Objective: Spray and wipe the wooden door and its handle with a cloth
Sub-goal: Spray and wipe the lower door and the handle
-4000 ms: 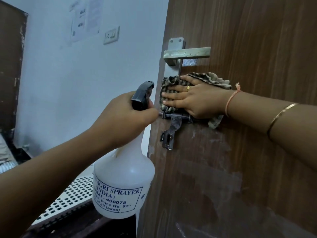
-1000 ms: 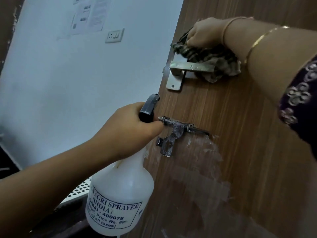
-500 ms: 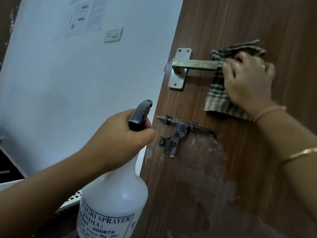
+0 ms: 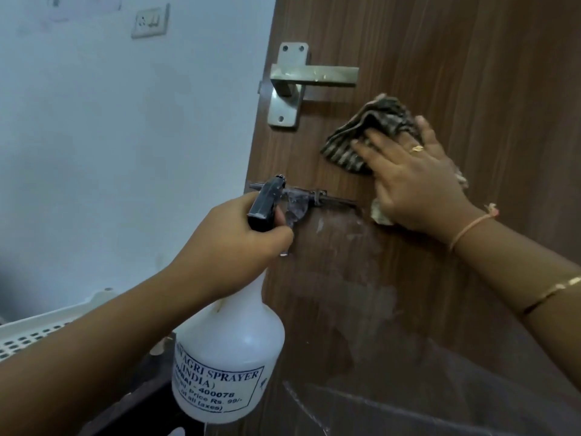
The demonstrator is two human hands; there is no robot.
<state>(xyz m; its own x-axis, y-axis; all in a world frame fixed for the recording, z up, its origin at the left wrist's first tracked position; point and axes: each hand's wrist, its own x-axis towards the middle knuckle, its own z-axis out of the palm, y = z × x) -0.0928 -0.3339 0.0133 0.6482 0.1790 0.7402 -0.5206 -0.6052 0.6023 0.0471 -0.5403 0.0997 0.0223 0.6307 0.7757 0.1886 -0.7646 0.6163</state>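
The brown wooden door [image 4: 456, 73] fills the right side, with a metal lever handle [image 4: 314, 76] near its left edge. My right hand [image 4: 412, 180] presses a striped dark cloth [image 4: 361, 136] flat against the door, below and right of the handle, fingers spread straight. My left hand [image 4: 232, 243] grips the neck of a white spray bottle [image 4: 229, 357] with a black trigger head [image 4: 267, 201], held in front of the door's edge. The nozzle sits over a sliding latch bolt [image 4: 323, 198] under the handle.
Whitish smears [image 4: 352, 297] mark the door below the latch. A pale wall [image 4: 125, 136] with a switch plate [image 4: 150, 22] lies left. A white perforated plastic rack [image 4: 34, 332] stands at lower left.
My right hand has slid the cloth down from beside the handle's end to just above the latch. The view has shifted closer; the bottle stays in my left hand.
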